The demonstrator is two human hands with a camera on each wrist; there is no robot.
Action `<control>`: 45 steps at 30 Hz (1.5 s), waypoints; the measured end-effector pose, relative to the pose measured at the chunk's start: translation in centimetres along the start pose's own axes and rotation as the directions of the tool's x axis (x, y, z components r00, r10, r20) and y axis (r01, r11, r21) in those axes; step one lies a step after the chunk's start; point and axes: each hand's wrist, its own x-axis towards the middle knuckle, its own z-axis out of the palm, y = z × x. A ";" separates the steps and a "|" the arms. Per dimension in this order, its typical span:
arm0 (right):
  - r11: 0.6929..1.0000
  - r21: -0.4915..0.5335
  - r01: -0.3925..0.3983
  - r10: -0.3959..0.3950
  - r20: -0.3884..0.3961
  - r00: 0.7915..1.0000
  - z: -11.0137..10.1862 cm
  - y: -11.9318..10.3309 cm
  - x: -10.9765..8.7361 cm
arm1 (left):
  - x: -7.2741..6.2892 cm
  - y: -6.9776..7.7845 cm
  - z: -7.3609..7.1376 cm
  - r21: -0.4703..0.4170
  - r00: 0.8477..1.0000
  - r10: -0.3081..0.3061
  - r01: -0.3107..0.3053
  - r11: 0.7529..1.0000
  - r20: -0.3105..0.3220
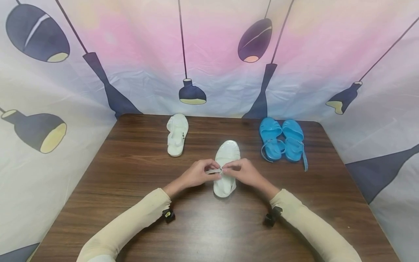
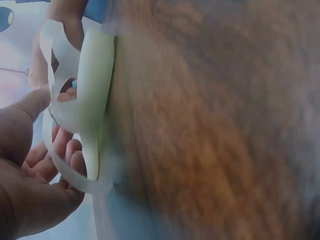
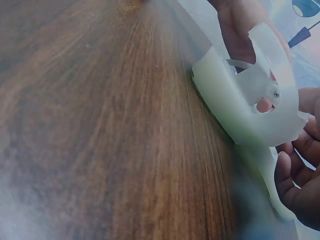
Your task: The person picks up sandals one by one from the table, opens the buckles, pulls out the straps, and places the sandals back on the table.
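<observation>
A white sandal [image 1: 228, 150] lies sole down on the table, toe pointing away, between both hands. My left hand [image 1: 196, 173] pinches its thin ankle strap [image 1: 213, 171], which arcs out on the left side in the left wrist view. From the other side my right hand [image 1: 244, 171] pinches the strap where its ends meet, over the middle of the shoe. The fingertips of the two hands nearly touch there. The right wrist view shows the sandal's heel and heel band [image 3: 285, 100] standing up, with the right fingers beside it. The fastening itself is mostly hidden by fingers.
A second white sandal [image 1: 178, 135] lies at the back left of the brown wooden table [image 1: 131, 163]. At the back right is a pair of blue sandals [image 1: 271, 136] with loose straps. A lamp-printed curtain [image 1: 147, 54] hangs behind the table.
</observation>
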 end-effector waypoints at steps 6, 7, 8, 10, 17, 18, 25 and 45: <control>1.000 0.003 0.011 -0.011 -0.021 1.000 -0.2 -0.3 -0.3 | 0.1 0.0 0.7 -0.018 1.000 -0.004 0.004 1.000 -0.029; 1.000 0.002 0.015 -0.015 -0.023 1.000 -0.2 -0.3 -0.3 | 0.1 0.0 0.7 -0.017 0.999 -0.007 0.006 1.000 -0.033; 1.000 0.000 0.018 -0.018 -0.024 1.000 -0.2 -0.3 -0.4 | 0.1 0.1 0.8 -0.015 0.999 -0.006 0.006 1.000 -0.039; 1.000 0.004 0.025 -0.025 -0.025 0.999 -0.2 -0.4 -0.5 | 0.1 0.2 1.0 -0.011 0.999 -0.005 0.004 1.000 -0.053; 0.999 0.015 0.040 -0.039 -0.041 0.998 -0.2 -0.4 -0.7 | -0.3 0.5 1.2 -0.022 0.995 -0.004 0.002 1.000 -0.096; 0.999 0.019 0.041 -0.040 -0.043 0.998 -0.2 -0.4 -0.7 | -0.4 0.6 1.3 -0.024 0.995 -0.004 0.002 1.000 -0.099; 0.999 0.028 0.036 -0.034 -0.061 0.998 0.0 -0.4 -0.7 | -0.5 0.8 1.3 -0.007 0.994 -0.010 0.009 1.000 -0.107; 0.999 0.033 -0.021 0.023 -0.071 0.997 -0.6 0.1 -1.1 | -0.6 0.7 1.3 0.013 0.994 0.003 -0.002 1.000 -0.108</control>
